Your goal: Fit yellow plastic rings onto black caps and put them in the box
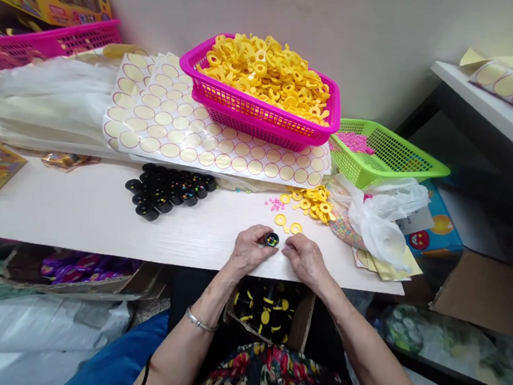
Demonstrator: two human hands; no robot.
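while it's half-curled, the left hand [250, 250] grips a black cylinder [272, 239].

Near the front edge of the tabletop [73, 212], a plastic cup [272, 239] is looking glossy; along the back edge, paper sheets [161, 131] are gleaming below a plastic basket [266, 104].

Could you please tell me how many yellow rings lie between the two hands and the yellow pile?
2: the left ring just beyond the black cup, and the right ring just beyond the right hand; both lie on the table. None seems hidden there.
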